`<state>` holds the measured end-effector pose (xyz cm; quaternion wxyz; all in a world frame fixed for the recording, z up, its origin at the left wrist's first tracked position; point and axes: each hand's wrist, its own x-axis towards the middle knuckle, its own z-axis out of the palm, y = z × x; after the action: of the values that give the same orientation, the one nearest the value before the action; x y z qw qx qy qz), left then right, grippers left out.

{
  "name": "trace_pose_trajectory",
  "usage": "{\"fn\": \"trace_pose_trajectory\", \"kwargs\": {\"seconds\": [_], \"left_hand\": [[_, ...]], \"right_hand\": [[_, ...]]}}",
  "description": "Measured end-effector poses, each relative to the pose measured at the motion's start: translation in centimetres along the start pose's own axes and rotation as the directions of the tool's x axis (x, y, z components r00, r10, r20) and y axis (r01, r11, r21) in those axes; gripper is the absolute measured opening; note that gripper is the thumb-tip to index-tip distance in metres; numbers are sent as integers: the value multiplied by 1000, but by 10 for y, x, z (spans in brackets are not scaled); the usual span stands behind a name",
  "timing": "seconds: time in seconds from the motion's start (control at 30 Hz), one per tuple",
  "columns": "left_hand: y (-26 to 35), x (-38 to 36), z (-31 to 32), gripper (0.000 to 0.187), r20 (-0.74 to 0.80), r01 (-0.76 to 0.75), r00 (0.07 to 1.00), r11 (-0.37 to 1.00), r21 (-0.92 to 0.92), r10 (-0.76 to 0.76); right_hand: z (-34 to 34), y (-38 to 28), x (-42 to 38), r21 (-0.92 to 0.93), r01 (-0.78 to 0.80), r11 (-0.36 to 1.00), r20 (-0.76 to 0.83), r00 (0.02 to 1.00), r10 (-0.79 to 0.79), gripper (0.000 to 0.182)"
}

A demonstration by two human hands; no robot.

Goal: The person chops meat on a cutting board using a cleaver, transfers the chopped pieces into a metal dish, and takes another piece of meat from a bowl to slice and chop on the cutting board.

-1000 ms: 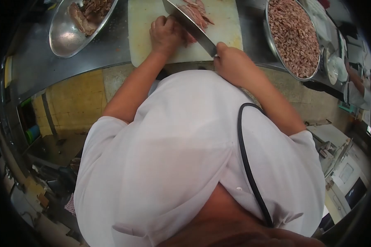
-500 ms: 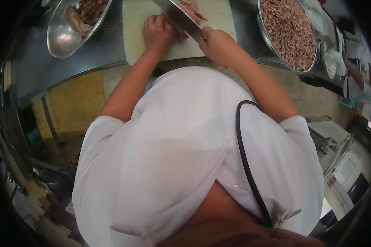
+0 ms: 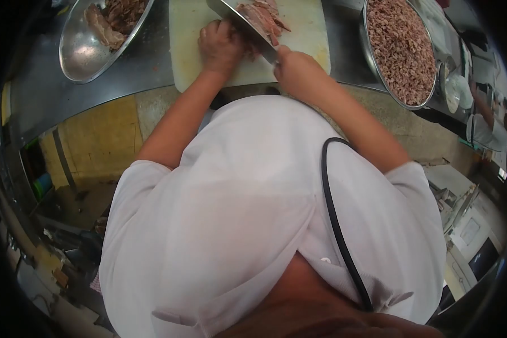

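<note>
A wide-bladed knife (image 3: 243, 29) lies across meat on a pale cutting board (image 3: 304, 62). Its handle is in my right hand (image 3: 298, 70), closed around it at the right. Left of the blade, my left hand (image 3: 219, 49) presses down with curled fingers on a piece of meat, most of which the hand and blade hide. Sliced meat (image 3: 265, 18) is spread on the far side of the blade.
At the left, a metal bowl (image 3: 76, 53) holds large meat pieces (image 3: 106, 28). At the right, another metal bowl (image 3: 376, 66) is full of chopped meat (image 3: 401, 53). Beyond it stand a small dish (image 3: 452, 93) and another person (image 3: 484, 121) in white.
The view has shifted slightly, so board and bowls sit a little differently. Both hands keep their holds, and more sliced meat shows past the blade.
</note>
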<state>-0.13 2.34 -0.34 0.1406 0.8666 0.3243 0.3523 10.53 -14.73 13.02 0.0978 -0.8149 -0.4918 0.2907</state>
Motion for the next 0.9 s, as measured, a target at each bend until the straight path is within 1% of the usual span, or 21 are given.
{"fn": "trace_pose_trajectory", "kwargs": {"seconds": [0.03,0.1,0.13,0.17,0.23,0.27,0.33,0.37,0.43,0.47,0.53,0.57,0.6,0.63,0.67,0.73,0.8,0.87,0.9], "left_hand": [[1,-1,1,22,2,-1,1000,1000,0,1],[-2,-1,2,20,-14,-15,1000,1000,9,15],[-3,-5,-1,20,-3,-16,1000,1000,15,16],[-3,-3,0,20,-2,-1,1000,1000,-18,1],[-3,-1,2,20,-8,20,1000,998,-54,-20],[-3,0,2,20,-38,-2,999,998,-59,0],[-4,0,2,20,-71,-23,997,998,-61,19],[-4,1,2,19,-78,-38,996,998,-55,34],[-4,2,3,18,-93,-49,995,997,-52,44],[-4,2,4,18,-105,-43,994,997,-59,37],[-3,1,6,17,-113,-37,993,997,-72,28],[-3,1,6,17,-63,-4,998,998,-60,0],[-3,1,6,17,-11,28,1000,999,-46,-28],[-2,2,4,17,-5,28,1000,998,-51,-28],[0,3,3,16,-5,35,999,999,-40,-36],[2,3,3,15,-1,46,999,999,-29,-46],[-1,4,5,15,-50,24,998,1000,-17,-25],[-4,2,7,16,-51,22,998,1000,-17,-23],[-5,2,8,17,-57,13,998,1000,-22,-14]], "right_hand": [[12,5,18,-13,59,998,-75,995,-60,24],[9,-2,60,-11,83,996,-109,991,-84,25],[8,-10,64,1,91,996,-138,986,-90,27],[3,-15,66,3,95,995,-143,985,-94,27],[-8,-23,64,35,19,999,-43,999,-18,31],[-9,-21,62,27,23,999,-44,999,-22,31],[-12,-14,52,160,-20,987,-17,1000,23,33],[-11,-7,43,158,-19,987,-19,1000,22,33],[-9,4,18,52,108,993,-140,985,-100,30],[-19,-2,1,46,108,993,-138,985,-101,30],[-45,-18,-32,2,-40,999,6,999,40,25],[-49,-17,-40,1,-43,999,5,999,43,25],[-51,-14,-46,-14,-60,998,42,997,61,24],[-52,-14,-49,-28,-79,996,81,993,81,23],[-54,-15,-50,-27,-85,996,83,993,87,23],[-56,-17,-49,4,-99,995,124,987,98,22],[-50,-17,-38,5,-77,997,117,990,76,22],[-30,-11,-19,8,-51,999,114,992,50,21],[-7,-1,-1,16,-1,1000,27,1000,0,21]]}}
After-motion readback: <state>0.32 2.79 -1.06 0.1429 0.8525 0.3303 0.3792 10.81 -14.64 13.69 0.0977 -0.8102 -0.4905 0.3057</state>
